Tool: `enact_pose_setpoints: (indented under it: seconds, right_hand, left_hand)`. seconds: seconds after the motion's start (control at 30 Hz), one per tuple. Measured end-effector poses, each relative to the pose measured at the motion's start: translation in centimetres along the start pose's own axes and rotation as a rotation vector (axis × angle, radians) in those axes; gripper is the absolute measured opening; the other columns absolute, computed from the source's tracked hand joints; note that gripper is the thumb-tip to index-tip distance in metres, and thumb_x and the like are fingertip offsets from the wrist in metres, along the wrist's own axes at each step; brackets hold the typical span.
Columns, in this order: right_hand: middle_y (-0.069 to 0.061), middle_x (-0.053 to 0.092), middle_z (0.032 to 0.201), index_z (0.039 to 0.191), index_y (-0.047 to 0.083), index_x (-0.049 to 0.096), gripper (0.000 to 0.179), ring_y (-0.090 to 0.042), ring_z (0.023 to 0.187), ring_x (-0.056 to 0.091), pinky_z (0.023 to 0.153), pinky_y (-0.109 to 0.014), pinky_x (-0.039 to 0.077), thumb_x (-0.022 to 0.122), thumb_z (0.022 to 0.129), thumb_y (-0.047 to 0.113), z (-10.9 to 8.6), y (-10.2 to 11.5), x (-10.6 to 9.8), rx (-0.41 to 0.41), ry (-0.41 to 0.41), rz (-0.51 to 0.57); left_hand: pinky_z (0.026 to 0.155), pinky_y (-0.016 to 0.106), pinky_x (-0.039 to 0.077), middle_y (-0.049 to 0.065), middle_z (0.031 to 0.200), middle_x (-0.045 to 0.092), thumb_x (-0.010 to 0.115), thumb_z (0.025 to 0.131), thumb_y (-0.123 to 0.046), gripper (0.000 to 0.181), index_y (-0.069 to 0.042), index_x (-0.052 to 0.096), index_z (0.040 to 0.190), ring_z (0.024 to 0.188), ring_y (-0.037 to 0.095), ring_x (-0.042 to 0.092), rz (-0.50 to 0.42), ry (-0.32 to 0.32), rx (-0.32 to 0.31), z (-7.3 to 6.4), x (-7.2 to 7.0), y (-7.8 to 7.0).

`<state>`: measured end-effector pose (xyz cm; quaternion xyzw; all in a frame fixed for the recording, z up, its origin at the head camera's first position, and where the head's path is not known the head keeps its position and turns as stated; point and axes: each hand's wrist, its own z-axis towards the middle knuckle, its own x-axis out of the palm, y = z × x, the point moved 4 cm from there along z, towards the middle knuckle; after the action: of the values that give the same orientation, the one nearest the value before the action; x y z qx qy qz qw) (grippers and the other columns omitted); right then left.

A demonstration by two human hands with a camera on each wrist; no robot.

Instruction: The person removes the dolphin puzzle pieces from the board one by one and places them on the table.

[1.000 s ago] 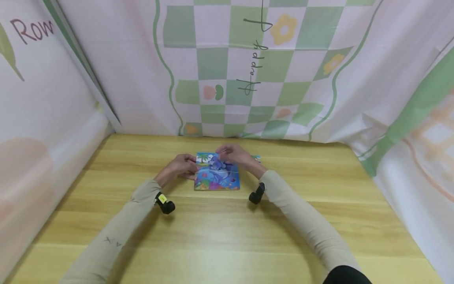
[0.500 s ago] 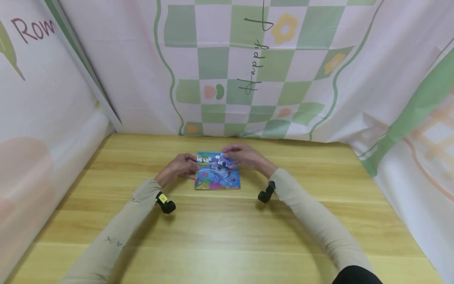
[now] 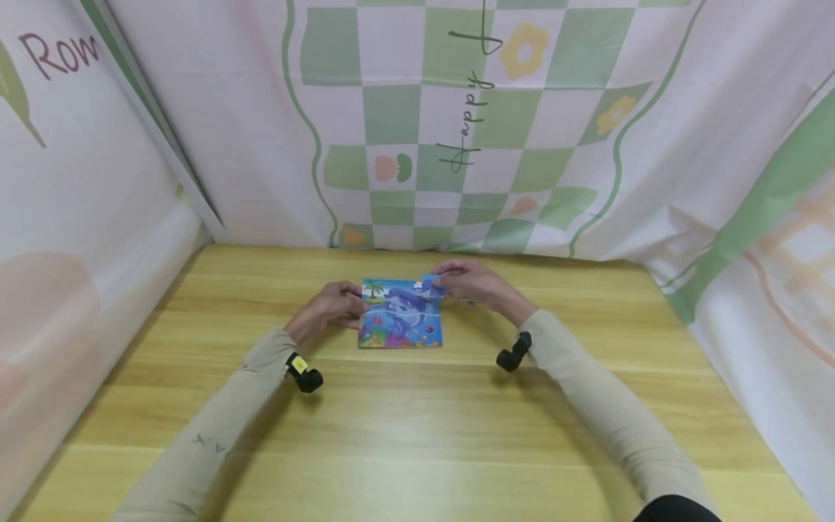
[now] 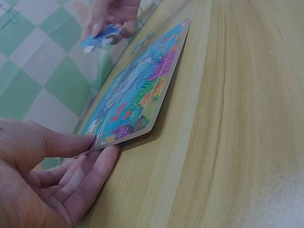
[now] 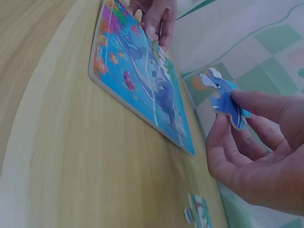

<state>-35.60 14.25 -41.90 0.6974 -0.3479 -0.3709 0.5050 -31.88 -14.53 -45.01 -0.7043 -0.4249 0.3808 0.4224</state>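
A sea-scene jigsaw puzzle board with dolphins, coral and a palm tree lies near the back of the table. My left hand grips its left edge, thumb on top and fingers underneath, as the left wrist view shows. Above the board's far right corner, my right hand pinches a blue jigsaw piece with a dolphin's head on it. That piece is held clear of the board, tilted up in the right wrist view. A second loose jigsaw piece lies on the table right of the board, mostly hidden below my right hand in the head view.
The wooden table runs back to a hanging cloth with green and white checks. More printed cloth closes the left side and the right. Black wrist cameras hang below both forearms.
My right hand has moved to the right with the jigsaw piece, from over the board's middle to its far right corner. My left hand has stayed on the left edge.
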Motion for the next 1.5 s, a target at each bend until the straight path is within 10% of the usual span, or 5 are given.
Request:
enact_pose_setpoints:
  seconds: [1.5]
  right_hand:
    - [0.003,0.073,0.100,0.144,-0.016,0.041,0.046,-0.007,0.089,0.072,0.091,-0.026,0.065,0.058,0.106,0.003,-6.2,-3.2,-11.0,0.079,-0.152,0.036]
  left_hand:
    - [0.081,0.029,0.069,0.029,0.130,0.061,0.065,0.100,0.000,0.055,0.011,0.041,0.148,0.090,0.018,0.069,-0.010,0.008,0.008,-0.2,-0.1,0.0]
